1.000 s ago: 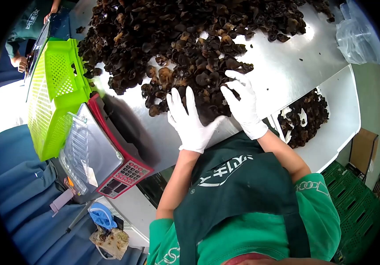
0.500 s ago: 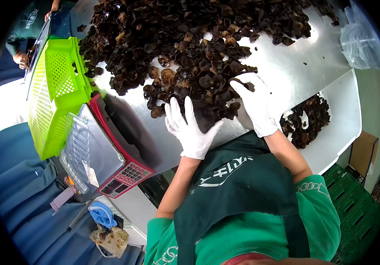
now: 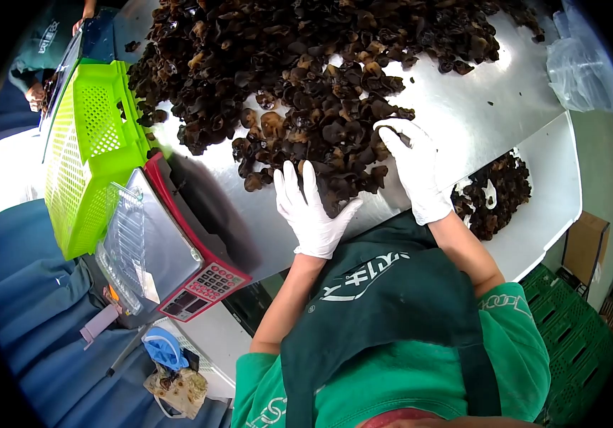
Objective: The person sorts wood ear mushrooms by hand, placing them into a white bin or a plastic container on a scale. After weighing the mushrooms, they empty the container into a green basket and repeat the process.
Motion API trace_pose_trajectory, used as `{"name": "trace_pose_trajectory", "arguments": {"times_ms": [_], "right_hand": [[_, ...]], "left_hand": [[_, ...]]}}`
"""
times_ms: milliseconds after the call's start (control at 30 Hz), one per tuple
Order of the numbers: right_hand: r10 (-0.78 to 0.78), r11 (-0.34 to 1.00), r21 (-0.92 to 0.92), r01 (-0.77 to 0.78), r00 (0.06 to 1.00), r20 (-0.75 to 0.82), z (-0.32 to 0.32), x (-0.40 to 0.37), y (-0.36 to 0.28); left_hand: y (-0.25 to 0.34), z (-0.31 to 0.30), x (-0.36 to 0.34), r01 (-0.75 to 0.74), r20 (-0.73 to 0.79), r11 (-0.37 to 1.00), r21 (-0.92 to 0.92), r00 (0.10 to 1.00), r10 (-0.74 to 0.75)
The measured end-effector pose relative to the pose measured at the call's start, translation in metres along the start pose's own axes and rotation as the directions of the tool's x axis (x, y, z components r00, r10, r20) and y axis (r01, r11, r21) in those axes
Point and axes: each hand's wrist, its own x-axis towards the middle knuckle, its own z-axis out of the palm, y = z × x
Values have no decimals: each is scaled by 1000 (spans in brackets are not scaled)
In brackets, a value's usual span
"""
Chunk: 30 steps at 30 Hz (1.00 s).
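A large heap of dark wood-ear mushrooms (image 3: 299,71) covers a shiny steel table (image 3: 463,107). Both my hands wear white gloves. My left hand (image 3: 310,210) lies flat, fingers spread, against the near edge of the heap. My right hand (image 3: 413,167) rests on the heap's right edge, its fingers curled over a few mushrooms. Neither hand lifts anything clear of the table.
A red scale (image 3: 178,250) with a clear plastic tray (image 3: 125,242) on it stands left of me, beside a lime-green crate (image 3: 85,143). A white tray (image 3: 549,192) with more mushrooms lies at right. Clear bags (image 3: 581,71) lie far right. Another person (image 3: 43,50) works at top left.
My right hand has moved slightly right and outward along the heap's edge, and its fingers have curled over some mushrooms. My left hand stayed flat in nearly the same place.
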Motion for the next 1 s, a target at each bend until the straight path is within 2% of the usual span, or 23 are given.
{"name": "trace_pose_trajectory", "arguments": {"times_ms": [67, 167, 267, 333, 400, 467, 500, 533, 600, 667, 733, 800, 900, 1000], "right_hand": [[3, 1000, -5, -3, 1000, -12, -2, 0, 0], [89, 979, -186, -86, 996, 10, -7, -6, -26], [169, 980, 95, -174, 984, 59, -12, 0, -1], [259, 905, 338, -258, 965, 43, -16, 2, 9], [285, 735, 581, -351, 936, 205, -22, 6, 13], [148, 456, 733, -504, 856, 496, -25, 10, 12], [-1, 275, 779, -563, 810, 586, -24, 7, 9], [96, 97, 780, -618, 786, 611, -23, 5, 6], [2, -211, 713, -668, 729, 684, -20, 1, 1], [-17, -372, 629, -683, 683, 731, -21, -1, -6], [-15, -391, 617, -683, 675, 738, -23, -3, -7], [14, -268, 684, -678, 708, 706, -25, -3, -8], [1, -222, 699, -680, 717, 697, -22, -4, -14], [-157, -284, 634, -719, 687, 709, -22, -3, -2]], "left_hand": [[-1, 0, 0, -4, -6, 1000, -1, 1000, 4], [0, 0, -1, 7, -3, 1000, 0, 1000, -7], [-2, 2, -2, -10, -31, 1000, -13, 999, 9], [-3, 1, -3, -10, -30, 1000, -8, 999, 10], [-3, 1, -3, -21, -36, 1000, -7, 999, 20], [-4, 1, -3, -39, -48, 999, -6, 998, 39], [-4, 2, -3, -38, -52, 999, -6, 998, 37], [-4, 1, -3, -30, -41, 1000, -3, 999, 30], [-4, 1, -3, -33, -46, 999, -12, 998, 32], [-4, 1, -3, -30, -44, 999, -11, 999, 30], [-4, 0, -4, -29, -44, 1000, -11, 999, 29], [-4, 1, -4, -31, -46, 999, -15, 999, 30], [-4, 0, -3, -20, -43, 999, -25, 999, 19], [-4, 0, -3, -19, -43, 999, -26, 999, 18]]}}
